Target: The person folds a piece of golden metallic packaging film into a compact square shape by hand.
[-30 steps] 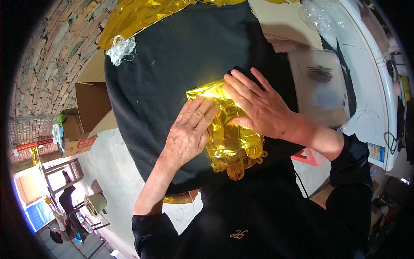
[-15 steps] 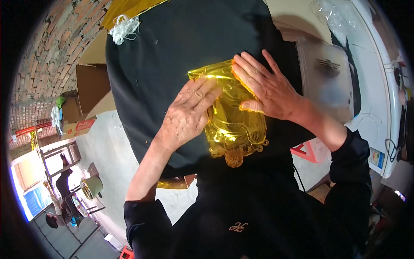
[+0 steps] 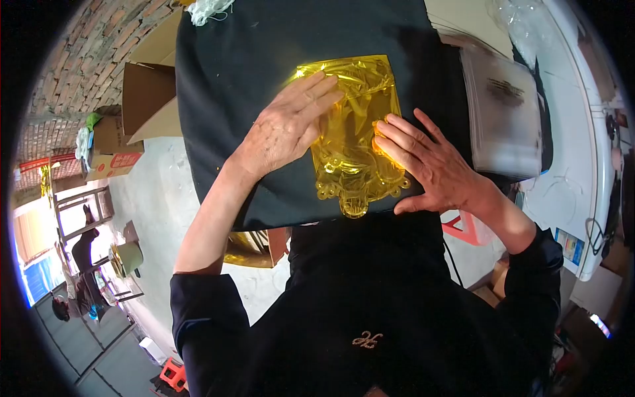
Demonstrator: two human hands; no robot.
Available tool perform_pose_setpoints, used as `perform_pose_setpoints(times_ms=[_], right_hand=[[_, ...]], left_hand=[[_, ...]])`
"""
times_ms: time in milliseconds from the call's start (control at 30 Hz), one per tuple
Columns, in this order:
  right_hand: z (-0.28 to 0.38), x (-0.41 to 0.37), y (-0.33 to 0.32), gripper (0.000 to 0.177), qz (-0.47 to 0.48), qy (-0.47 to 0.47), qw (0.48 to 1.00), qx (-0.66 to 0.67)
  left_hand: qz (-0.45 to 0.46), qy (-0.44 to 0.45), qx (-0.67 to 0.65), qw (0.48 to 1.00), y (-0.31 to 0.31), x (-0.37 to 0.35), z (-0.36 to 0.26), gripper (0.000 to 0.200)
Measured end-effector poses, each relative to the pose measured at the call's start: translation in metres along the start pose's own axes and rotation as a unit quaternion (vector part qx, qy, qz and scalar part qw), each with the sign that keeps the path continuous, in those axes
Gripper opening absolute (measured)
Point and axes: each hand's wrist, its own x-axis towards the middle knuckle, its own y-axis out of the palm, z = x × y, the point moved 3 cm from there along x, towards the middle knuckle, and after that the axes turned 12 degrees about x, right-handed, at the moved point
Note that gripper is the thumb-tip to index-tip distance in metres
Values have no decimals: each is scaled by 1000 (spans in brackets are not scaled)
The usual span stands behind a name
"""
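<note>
A gold foil piece (image 3: pixel 360 86), crinkled and shiny, is laid flat on the black-covered bench (image 3: pixel 225 99), close to its near edge. The scalloped lower end of the piece, with its round tab, reaches that edge, right in front of the person's body.

The left hand (image 3: pixel 284 126) is spread palm down over the foil's left side, fingers extended and together, with the fingertips lying well onto the gold. The right hand (image 3: pixel 436 169) is likewise opened flat, with its fingertips pressed on the foil's right side and its palm resting on the black cover. Nothing is gripped by either hand; the foil is only pressed down.

The work in hand is judged to be a flattening of the foil. It is best done with flat fingers rather than nails, since thin foil is easily creased or torn. One side should be held down while the other is smoothed outward, so that trapped air is driven toward an open end rather than into a fold.

A stack of clear plastic packets (image 3: pixel 503 119) is seen at the bench's right edge, an open cardboard box (image 3: pixel 142 99) beyond its left edge, and a white string bundle (image 3: pixel 208 10) at its far left corner.
</note>
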Motion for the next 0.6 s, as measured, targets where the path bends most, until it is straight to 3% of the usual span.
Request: perform_pose_setpoints(times_ms=[600], right_hand=[[24,-1,16,98,-103,6,993,62]], left_hand=[[-18,26,-8,999,0,-7,-5,58]])
